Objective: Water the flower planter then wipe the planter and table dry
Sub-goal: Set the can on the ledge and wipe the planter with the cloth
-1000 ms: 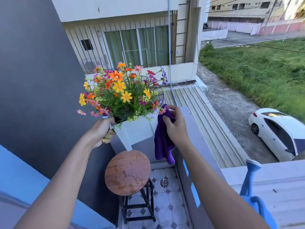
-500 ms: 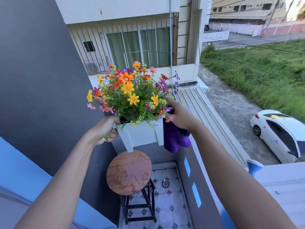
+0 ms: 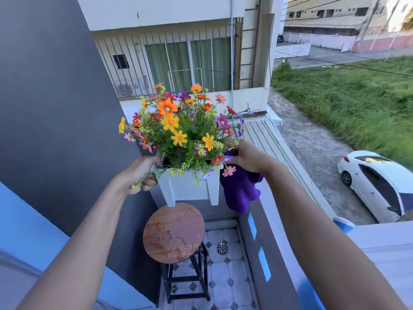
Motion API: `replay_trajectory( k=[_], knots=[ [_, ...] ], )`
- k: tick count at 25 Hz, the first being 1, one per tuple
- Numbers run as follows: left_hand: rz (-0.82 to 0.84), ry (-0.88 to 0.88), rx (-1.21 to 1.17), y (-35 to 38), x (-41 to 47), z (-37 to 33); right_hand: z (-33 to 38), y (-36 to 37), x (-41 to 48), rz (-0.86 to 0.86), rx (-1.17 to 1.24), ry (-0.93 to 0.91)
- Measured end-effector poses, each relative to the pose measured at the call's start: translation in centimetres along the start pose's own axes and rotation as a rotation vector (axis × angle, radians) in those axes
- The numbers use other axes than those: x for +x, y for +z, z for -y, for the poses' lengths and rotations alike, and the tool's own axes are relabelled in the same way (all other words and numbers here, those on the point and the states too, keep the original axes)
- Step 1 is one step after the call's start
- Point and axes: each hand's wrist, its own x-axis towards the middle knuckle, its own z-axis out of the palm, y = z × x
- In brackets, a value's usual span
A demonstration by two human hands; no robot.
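A white square planter (image 3: 190, 186) full of orange, yellow, pink and purple flowers (image 3: 178, 128) hangs in the air above a small round wooden table (image 3: 173, 233) whose top shows wet patches. My left hand (image 3: 140, 173) grips the planter's left rim. My right hand (image 3: 248, 157) holds a purple cloth (image 3: 241, 191) against the planter's right side; the cloth hangs down beside the planter's right leg.
A dark grey wall rises on the left. A balcony parapet (image 3: 274, 220) runs along the right, with part of a blue watering can (image 3: 344, 224) at its edge. Below lie a tiled floor with a drain (image 3: 222, 248) and the table's black frame.
The planter has turned upright from a tilt and shifted slightly right. My right hand with the cloth moved up from the planter's front corner to its right rim.
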Motion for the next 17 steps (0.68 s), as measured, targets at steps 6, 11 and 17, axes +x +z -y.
replay_trajectory(
  k=[6,11,17],
  knots=[
    [-0.013,0.006,0.040,-1.1,0.8,-0.6,-1.1,1.5,-0.7,-0.054,-0.075,-0.101],
    [-0.074,0.046,-0.034,-1.7,2.2,0.1,-1.1,2.7,-1.0,-0.172,-0.078,-0.153],
    [-0.439,-0.027,-0.196,-0.8,2.4,2.9,-1.6,2.4,-1.5,-0.257,-0.052,-0.060]
  ],
)
